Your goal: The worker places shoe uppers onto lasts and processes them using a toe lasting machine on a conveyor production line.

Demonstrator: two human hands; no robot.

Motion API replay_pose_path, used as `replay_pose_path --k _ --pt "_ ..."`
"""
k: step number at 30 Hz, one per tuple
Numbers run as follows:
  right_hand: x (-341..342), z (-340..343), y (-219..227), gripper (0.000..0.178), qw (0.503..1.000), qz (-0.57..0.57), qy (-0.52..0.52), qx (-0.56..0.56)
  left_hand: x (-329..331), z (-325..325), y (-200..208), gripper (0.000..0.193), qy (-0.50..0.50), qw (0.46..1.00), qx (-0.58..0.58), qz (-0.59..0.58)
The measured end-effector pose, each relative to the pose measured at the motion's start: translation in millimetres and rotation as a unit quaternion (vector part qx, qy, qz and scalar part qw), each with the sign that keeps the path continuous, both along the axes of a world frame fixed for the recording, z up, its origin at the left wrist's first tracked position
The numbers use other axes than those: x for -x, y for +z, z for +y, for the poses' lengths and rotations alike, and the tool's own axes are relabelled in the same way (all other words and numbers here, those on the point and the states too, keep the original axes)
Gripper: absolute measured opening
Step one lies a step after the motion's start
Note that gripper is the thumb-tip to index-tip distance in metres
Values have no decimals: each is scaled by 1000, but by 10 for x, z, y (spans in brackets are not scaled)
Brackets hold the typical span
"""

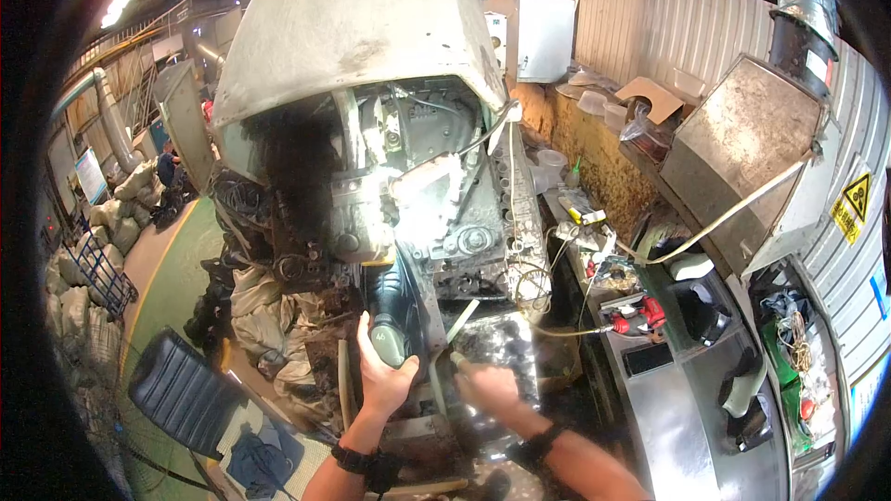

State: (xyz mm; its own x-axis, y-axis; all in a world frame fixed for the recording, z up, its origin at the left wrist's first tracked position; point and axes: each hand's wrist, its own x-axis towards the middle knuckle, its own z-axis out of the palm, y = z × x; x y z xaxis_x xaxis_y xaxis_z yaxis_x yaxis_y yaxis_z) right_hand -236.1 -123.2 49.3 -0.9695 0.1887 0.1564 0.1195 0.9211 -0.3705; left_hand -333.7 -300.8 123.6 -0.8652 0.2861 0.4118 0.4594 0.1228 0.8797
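Green floor (pixel 176 283), chair (pixel 181 391), machine (pixel 367 46) beyond dark piece (pixel 391 301)

Muted greens and greys met sharp red and yellow
The held piece (pixel 389 343) was dark grey-green, the stick (pixel 461 321) pale, the wristbands (pixel 354 459) black. The hood (pixel 357 23) was off-white, stained brown; the power tool (pixel 637 317) was red and black, the floor (pixel 178 269) green edged in yellow, the wall sign (pixel 854 204) yellow and black.

The 2 hands (pixel 384 380) and forearms (pixel 594 466) are bare except for black wrist bands (pixel 353 460).
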Motion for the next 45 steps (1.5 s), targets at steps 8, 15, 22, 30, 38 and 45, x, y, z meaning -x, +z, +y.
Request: replay_pose_path --k 8,15,22,30,38,45 --pt "15 -40 100 27 996 89 -8 29 89 -138 -6 91 5 999 -34 -37" --pt "27 -11 83 22 994 99 -18 49 226 -425 -129 73 -25 953 -251 -171" --pt "20 -24 34 18 994 104 -18 42 237 -443 -171 65 17 970 -215 -115" --pt "-11 -10 92 26 995 81 -29 44 377 -502 -64 11 55 995 -17 76" --pt "20 -132 306 24 977 185 -63 89 731 -511 -328 23 37 955 -252 -151" --pt "208 -938 995 110 911 100 -33 399 878 -647 -417 17 50 957 -240 -155"
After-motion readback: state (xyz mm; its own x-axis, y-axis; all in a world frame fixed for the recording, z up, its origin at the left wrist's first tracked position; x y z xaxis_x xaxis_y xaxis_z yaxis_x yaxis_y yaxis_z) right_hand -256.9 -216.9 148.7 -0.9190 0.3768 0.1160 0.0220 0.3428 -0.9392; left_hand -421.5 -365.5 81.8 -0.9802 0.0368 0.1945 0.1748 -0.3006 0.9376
